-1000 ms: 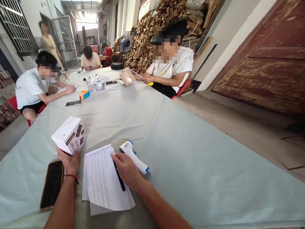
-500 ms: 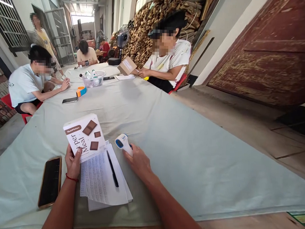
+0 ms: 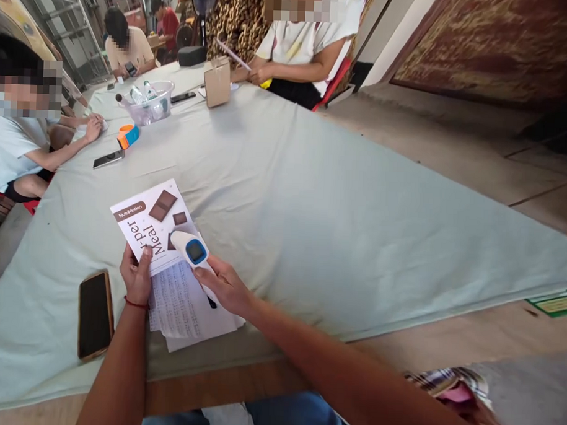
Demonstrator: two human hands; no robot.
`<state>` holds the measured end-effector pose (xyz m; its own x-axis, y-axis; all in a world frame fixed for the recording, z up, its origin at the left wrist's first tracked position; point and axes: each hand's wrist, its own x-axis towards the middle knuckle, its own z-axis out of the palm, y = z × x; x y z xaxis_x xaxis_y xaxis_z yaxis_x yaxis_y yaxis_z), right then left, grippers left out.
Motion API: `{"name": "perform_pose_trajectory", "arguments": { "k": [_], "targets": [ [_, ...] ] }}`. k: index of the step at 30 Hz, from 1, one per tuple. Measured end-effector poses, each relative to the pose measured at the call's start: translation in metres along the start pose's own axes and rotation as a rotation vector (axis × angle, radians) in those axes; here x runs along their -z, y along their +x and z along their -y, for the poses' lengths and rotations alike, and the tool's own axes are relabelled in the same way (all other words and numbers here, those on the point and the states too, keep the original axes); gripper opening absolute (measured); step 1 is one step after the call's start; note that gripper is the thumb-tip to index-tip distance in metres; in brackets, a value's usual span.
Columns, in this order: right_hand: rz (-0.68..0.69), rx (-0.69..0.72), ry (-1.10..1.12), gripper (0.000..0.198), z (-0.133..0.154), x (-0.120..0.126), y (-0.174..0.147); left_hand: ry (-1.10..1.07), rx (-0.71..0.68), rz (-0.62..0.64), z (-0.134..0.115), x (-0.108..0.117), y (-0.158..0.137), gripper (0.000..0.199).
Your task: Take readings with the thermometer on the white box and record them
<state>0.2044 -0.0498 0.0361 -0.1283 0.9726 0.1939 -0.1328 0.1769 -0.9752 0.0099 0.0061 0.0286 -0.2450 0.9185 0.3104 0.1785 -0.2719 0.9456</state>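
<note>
Smooth, curved white plastic thermometer [image 3: 194,253] right in front of the boxy white carton [image 3: 141,217]! The right hand [image 3: 227,288] has fingers clamped round its handle; the left hand's [image 3: 137,277] fingers grip the carton, above thin paper sheets [image 3: 175,302] on the wrinkled, cloth-covered counter [image 3: 334,208].

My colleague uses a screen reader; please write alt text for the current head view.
The left hand holds a white box; the right hand holds a thermometer overlapping it in view. Papers and a phone lie on the table, with people seated farther along.
</note>
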Motion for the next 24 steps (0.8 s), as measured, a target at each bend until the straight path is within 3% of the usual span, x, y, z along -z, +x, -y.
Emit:
{"name": "perform_pose_trajectory", "arguments": {
  "k": [11,24],
  "targets": [
    [0.063,-0.121,-0.054,0.034,-0.0002,0.0018,-0.0004,0.014,-0.081,0.018,0.0027,-0.0064,0.0024,0.053],
    [0.035,-0.12,-0.114,0.038,-0.0005,-0.0008,-0.0039,0.003,-0.084,0.049,0.0027,-0.0046,0.0,0.053]
  ]
}}
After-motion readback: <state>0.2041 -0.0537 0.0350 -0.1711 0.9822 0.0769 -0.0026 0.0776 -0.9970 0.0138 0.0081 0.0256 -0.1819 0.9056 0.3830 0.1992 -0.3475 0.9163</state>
